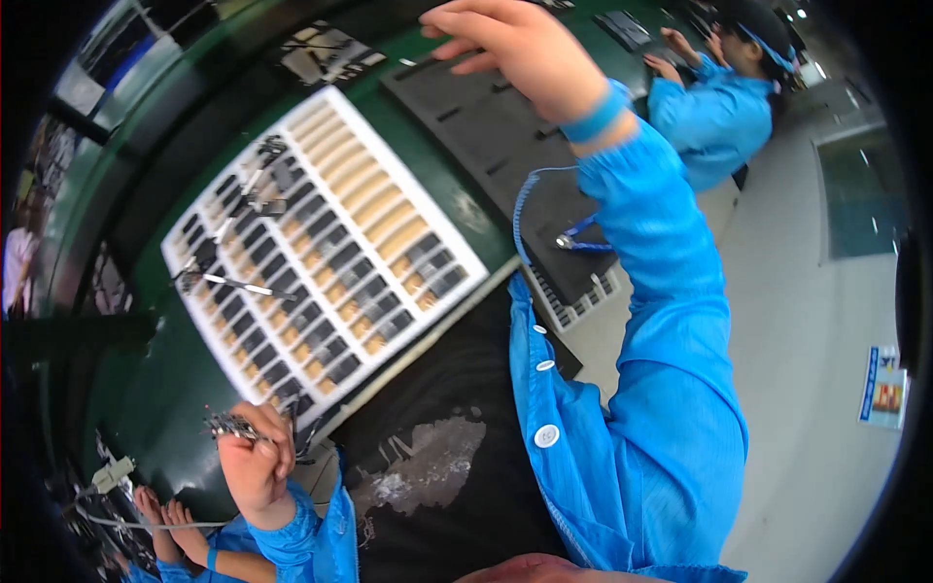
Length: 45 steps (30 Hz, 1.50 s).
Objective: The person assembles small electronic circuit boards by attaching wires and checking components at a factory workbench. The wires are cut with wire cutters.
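Note:
My left hand (257,459) is raised at the near corner of a white slotted tray (381,155). Its fingers are curled round a bunch of small metal parts (236,425), whose exact kind I cannot make out. My right hand (520,49) is stretched out far over the bench, above a dark grey board (476,126); its fingers are extended and nothing shows in them. A blue wrist strap (595,115) circles that wrist. Rows of small black pieces (335,236) and tan pieces fill many tray slots. Thin black-and-silver parts (248,285) lie loose across the tray.
A coiled blue cord (522,214) runs beside the dark board, near a metal clip (564,241). Flat pieces (326,51) lie at the back of the green bench (180,364). One co-worker (724,107) sits far right; another person's hands (175,520) are at lower left.

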Tool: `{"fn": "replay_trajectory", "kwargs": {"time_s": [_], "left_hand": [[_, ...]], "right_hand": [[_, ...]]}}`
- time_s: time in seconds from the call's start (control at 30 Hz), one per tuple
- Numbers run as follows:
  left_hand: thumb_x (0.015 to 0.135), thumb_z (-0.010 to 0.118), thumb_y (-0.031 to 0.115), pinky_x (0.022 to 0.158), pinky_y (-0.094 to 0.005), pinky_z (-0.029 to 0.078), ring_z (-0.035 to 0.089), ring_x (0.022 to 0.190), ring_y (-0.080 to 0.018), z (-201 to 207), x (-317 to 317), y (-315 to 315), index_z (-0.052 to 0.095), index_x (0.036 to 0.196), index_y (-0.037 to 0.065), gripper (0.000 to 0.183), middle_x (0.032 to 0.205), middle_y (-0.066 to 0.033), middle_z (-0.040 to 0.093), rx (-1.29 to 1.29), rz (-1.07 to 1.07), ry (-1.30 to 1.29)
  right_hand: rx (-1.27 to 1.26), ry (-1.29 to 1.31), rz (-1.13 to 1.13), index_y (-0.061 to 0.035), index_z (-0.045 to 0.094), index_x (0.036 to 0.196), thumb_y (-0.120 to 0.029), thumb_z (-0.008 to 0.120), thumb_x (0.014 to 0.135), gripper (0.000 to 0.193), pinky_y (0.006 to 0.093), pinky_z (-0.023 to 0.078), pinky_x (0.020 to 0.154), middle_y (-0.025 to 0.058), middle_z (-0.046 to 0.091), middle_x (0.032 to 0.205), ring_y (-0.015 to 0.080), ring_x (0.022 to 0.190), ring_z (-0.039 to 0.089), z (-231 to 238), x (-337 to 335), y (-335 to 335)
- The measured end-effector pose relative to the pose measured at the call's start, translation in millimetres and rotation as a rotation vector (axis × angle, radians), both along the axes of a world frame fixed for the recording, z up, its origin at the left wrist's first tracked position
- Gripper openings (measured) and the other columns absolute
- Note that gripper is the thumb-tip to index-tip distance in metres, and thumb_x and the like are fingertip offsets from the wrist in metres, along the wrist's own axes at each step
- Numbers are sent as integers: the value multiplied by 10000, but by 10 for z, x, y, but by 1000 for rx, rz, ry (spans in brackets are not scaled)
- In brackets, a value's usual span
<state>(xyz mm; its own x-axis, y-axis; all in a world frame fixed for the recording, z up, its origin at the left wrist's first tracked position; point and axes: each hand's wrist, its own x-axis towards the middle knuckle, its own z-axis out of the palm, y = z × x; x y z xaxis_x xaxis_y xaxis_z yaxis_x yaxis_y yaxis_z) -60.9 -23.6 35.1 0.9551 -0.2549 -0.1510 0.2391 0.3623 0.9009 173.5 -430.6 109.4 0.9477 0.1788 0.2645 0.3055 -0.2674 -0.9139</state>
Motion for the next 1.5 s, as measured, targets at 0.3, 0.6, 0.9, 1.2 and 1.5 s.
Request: {"fn": "replay_trajectory", "kwargs": {"time_s": [0.3,0.6,0.9,1.2,1.5], "left_hand": [[842,806,316,410,-209,292,441,461,-78,-8,-107,-277,592,851,-6,387,694,-90,552,87,-167,8],[842,804,306,401,-216,291,430,449,-78,-10,-225,-393,589,850,1,373,657,-81,540,86,-190,-20],[860,783,292,415,-216,283,424,467,-78,-45,-243,-446,570,872,11,353,675,-84,544,71,-134,31],[855,785,286,463,-227,308,471,531,-95,46,-317,-543,593,896,4,343,696,-72,551,70,-144,-13],[994,514,172,500,-200,357,498,593,-71,-37,-148,-578,606,1132,-36,265,779,-62,614,-41,-165,225]], "right_hand": [[-953,168,-301,-29,637,968,-183,804,783,293,364,516,730,107,641,900,257,839,624,-904,-1875,-1424],[-1058,96,-233,-108,628,961,-177,742,828,188,442,440,841,96,639,947,309,982,597,-1586,-2128,-1442],[-317,217,-309,-30,581,1069,-210,561,1014,190,429,483,677,195,650,821,385,768,632,-1159,-2079,-868],[-369,208,-277,-22,630,987,-311,625,955,291,499,516,731,253,677,821,443,805,660,-1616,-1269,209],[-350,148,-284,4,669,1027,-263,605,986,278,370,539,727,193,701,874,318,801,695,-1586,-1237,197]]}}
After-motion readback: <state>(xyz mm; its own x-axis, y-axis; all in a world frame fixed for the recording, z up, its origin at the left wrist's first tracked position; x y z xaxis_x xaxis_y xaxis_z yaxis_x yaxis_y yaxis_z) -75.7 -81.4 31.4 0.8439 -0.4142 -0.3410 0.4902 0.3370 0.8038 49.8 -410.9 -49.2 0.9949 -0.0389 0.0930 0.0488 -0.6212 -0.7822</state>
